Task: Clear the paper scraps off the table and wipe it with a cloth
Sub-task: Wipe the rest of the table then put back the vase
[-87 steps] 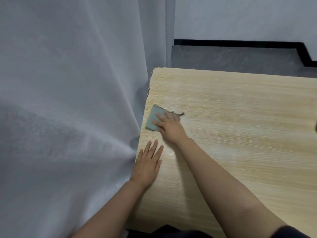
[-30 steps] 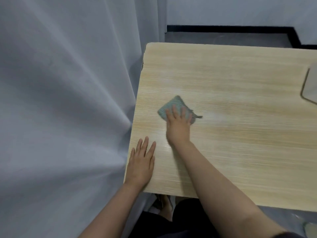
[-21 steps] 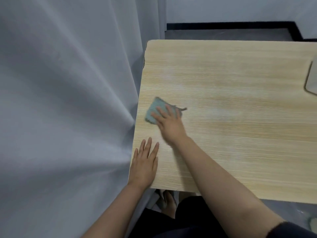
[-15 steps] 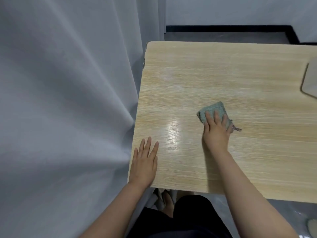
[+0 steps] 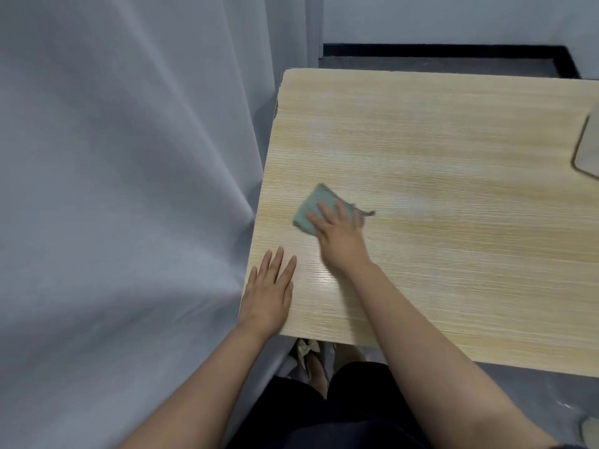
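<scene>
Curtain [image 5: 129,189] hangs just left of my left grip [image 5: 267,294], flat on the tabletop [image 5: 453,270]. Right grip [image 5: 340,236], fingers straight, presses folded grey-green cloth [image 5: 308,213], blurred; pale object [image 5: 588,144] far right.

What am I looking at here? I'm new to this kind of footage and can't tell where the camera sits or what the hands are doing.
There is no machine here: these are a person's own two bare hands. The picture comes from a wide-angle camera worn on the person's head, looking forward and down, so the arms reach in from the bottom edge.

The surface is a light wooden table standing beside a grey curtain. The right hand presses a small green cloth flat against the tabletop with straight fingers, as one does when wiping. The left hand lies flat near the table's near left corner and holds nothing. No paper scraps show on the tabletop. A pale object is cut off at the right edge; I cannot tell what it is.
</scene>
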{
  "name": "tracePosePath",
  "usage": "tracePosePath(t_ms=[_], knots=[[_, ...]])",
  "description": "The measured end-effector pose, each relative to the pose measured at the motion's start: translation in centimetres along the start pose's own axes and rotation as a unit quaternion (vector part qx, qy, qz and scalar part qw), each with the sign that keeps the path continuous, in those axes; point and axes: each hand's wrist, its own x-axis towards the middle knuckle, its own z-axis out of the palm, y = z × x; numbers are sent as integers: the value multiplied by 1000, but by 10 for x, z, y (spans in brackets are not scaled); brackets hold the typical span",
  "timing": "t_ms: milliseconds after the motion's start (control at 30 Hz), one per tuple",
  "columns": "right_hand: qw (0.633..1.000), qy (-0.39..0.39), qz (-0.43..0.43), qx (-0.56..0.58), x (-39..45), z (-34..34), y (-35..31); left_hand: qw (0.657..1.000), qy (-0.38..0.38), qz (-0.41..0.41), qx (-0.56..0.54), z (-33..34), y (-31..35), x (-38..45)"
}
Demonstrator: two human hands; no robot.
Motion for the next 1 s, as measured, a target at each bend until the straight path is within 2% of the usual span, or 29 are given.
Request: tracePosePath(t_ms=[133,200,267,333,433,500,600,700,867,933,1000], knots=[[983,73,164,42,-57,-18,75,1000,13,-12,2,4,6,-6],[969,87,226,47,-71,-18,80,1000,-2,-17,7,6,7,-11],[964,89,249,29,-66,-8,62,1000,18,-9,21,9,8,-19],[978,72,198,-4,-48,3,28,1000,13,-17,21,13,6,-27],[1000,6,18,-12,-18,22,-42,1000,4,-25,14,19,4,-42],[995,-49,-85,-27,-10,33,-81,1000,18,-18,13,24,4,-50],[989,-54,-128,-45,-10,42,-88,999,25,-14,19,27,2,-55],[998,-2,-56,-36,-27,32,-45,999,37,-1,38,31,-2,-55],[983,84,163,-7,-82,4,50,997,54,1,59,34,-1,-57],[969,89,230,15,-90,2,58,997,52,-3,63,34,1,-56],[966,87,244,1,-82,8,42,997,49,-5,61,36,1,-57]])
